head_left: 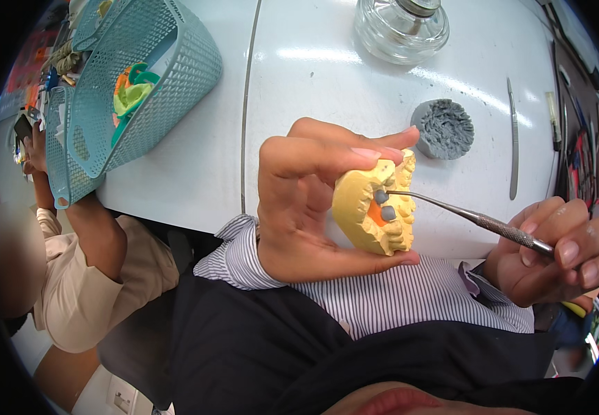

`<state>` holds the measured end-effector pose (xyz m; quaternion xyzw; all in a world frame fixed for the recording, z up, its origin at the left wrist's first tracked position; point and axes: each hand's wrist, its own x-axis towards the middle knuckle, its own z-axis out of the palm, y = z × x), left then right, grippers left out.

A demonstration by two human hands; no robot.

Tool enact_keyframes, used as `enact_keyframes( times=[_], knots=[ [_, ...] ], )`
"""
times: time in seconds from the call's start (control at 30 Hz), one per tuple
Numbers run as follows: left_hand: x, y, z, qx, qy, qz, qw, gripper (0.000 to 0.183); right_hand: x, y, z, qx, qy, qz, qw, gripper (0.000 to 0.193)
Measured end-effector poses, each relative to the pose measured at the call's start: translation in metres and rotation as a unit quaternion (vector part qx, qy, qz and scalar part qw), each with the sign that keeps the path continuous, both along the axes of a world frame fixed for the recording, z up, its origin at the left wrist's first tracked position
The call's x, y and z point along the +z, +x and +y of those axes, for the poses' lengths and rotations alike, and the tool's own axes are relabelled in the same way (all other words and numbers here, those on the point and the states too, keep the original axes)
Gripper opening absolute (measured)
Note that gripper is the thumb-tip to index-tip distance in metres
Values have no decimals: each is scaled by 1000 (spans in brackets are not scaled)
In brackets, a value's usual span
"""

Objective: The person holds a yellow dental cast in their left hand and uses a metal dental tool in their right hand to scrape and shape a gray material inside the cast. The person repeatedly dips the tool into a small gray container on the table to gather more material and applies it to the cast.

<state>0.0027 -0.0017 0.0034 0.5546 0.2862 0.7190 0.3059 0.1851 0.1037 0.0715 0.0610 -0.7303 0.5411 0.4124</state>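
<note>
My left hand grips a yellow dental cast by its edges, fingers on top and thumb below. Two grey wax tooth shapes stand on the cast, with an orange patch beside them. Between the fingers of my right hand is a thin metal dental carving instrument with a knurled handle. Its bent tip reaches the upper grey tooth shape. A round grey block of carving wax with a rough, scraped top lies on the table just beyond the cast.
A glass spirit burner stands at the far side of the white table. A scalpel handle lies at the right. At the left is a blue-green plastic basket holding coloured pieces. Beyond it sits another person with a phone.
</note>
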Motion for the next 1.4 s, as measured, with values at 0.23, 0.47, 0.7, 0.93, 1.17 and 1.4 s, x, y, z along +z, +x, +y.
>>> enact_keyframes(
  times=[0.23, 0.47, 0.7, 0.93, 1.17, 1.4],
  knots=[
    [-2, 1, 2, 1, -6, -10, 1000, 79, -2, -8, -12, -118, -20, -13, 993, 8],
    [-3, 1, 3, 1, 1, -10, 1000, 78, -1, -6, -11, -103, -17, -13, 994, 8],
    [-2, 2, 2, 0, 4, -10, 1000, 78, -1, -7, -12, -109, -14, -7, 994, 8],
    [-3, 2, 2, -2, 4, -12, 1000, 79, -1, -6, -11, -105, -11, -7, 994, 8],
    [-3, 1, 2, -4, 6, -10, 1000, 78, -1, -6, -13, -113, -15, -10, 993, 8],
    [-2, 1, 1, -8, -3, -14, 1000, 78, -1, -9, -15, -127, -19, -10, 992, 7]
  ],
)
